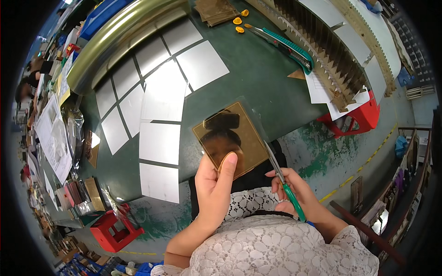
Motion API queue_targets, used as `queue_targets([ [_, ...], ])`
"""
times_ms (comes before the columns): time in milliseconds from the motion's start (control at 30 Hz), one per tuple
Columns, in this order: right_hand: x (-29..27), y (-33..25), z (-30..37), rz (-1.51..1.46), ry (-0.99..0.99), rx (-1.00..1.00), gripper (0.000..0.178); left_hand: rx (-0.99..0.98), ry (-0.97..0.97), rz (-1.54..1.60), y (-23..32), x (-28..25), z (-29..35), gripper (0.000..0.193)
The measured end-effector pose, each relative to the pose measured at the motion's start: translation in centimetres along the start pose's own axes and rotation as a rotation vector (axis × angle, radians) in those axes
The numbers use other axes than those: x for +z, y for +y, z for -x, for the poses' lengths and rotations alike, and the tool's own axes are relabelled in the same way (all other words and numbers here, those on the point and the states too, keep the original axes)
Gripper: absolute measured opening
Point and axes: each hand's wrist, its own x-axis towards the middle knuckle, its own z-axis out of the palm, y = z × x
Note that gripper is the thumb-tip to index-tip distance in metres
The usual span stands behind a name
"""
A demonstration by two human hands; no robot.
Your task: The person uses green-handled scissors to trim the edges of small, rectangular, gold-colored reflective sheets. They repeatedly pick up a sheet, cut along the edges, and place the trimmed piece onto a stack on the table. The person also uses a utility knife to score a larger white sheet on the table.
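Observation:
My left hand (214, 186) is closed on a square, gold-tinted mirror sheet (252, 154), thumb on its glossy face and fingers mostly hidden beneath. The sheet is tilted and held in front of my body, near the table's edge. A strip of clear film (258, 120) sticks out past its upper right side. In my right hand (304, 193) are scissors (292, 201) with green handles, my fingers curled around them. Their blades lie along the sheet's right edge, pointing away from me. Whether the blades touch the film I cannot tell.
Several shiny square panels (159, 142) lie in rows on the green table (207, 99), below a large gold roll (124, 39). A green utility knife (285, 46), yellow caps (237, 20) and a slotted brown rack (317, 50) sit at the far right. Red stools (368, 117) flank the table.

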Motion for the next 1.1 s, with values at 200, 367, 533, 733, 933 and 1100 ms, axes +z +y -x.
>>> queue_targets([
  [200, -0.1, -0.1, 0.0, -0.028, 0.025, 0.074, 0.064, -0.013, -0.019, -0.005, -0.2, -0.1, -0.2, 0.020],
  [367, -0.4, 1.0, -0.8, -0.087, 0.053, 0.069, 0.071, -0.098, -0.083, 0.027, -0.8, -0.1, -0.7, 0.020],
  [533, -0.4, -0.1, -2.6, -0.062, 0.075, 0.036, 0.062, -0.206, -0.096, 0.012, -1.2, -0.4, -0.3, 0.022],
  [733, -0.8, -1.1, -3.3, -0.329, 0.013, 0.150, 0.043, -0.307, -0.097, -0.032, 0.9, -1.2, 1.7, 0.024],
  [933, -1.5, -0.6, -1.6, -0.405, -0.061, -0.002, 0.048, 0.025, -0.026, -0.451, 3.7, -4.3, 1.7, 0.021],
  [1100, -0.9, -0.5, -0.4, -0.327, -0.016, -0.026, 0.054, -0.017, -0.008, 0.039, 3.9, -3.5, -0.1, 0.020],
])
